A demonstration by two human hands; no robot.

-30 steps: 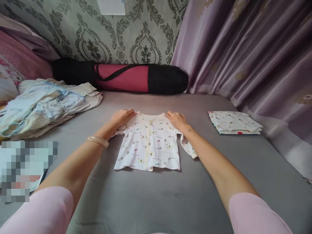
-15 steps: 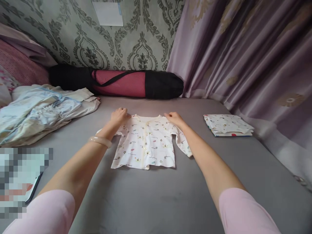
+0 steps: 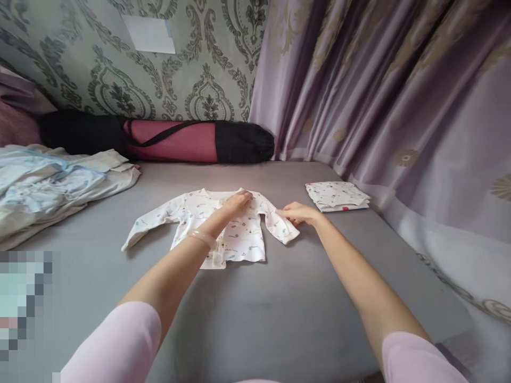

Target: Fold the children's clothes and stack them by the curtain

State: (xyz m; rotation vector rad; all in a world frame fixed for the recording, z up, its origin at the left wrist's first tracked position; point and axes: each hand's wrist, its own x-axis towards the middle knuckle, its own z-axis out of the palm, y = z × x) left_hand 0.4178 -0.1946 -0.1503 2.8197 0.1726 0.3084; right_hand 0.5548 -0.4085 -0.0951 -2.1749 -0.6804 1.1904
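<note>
A small white baby shirt (image 3: 199, 223) with little prints lies flat on the grey bed sheet (image 3: 259, 308), its left sleeve stretched out to the side. My left hand (image 3: 236, 203), with a pale bangle on the wrist, rests fingers-down on the shirt's right shoulder near the collar. My right hand (image 3: 297, 213) pinches the end of the shirt's right sleeve (image 3: 279, 229), which lies angled down to the right.
A folded printed garment (image 3: 337, 196) sits at the right by the purple curtain (image 3: 379, 106). A heap of pale clothes (image 3: 51, 186) lies at the left. A red and black rolled mat bag (image 3: 167, 141) lies along the patterned wall.
My left hand has crossed from the shirt's left shoulder to its right shoulder. My right hand has slid from the collar out to the right sleeve's end. The left sleeve now lies uncovered and spread out.
</note>
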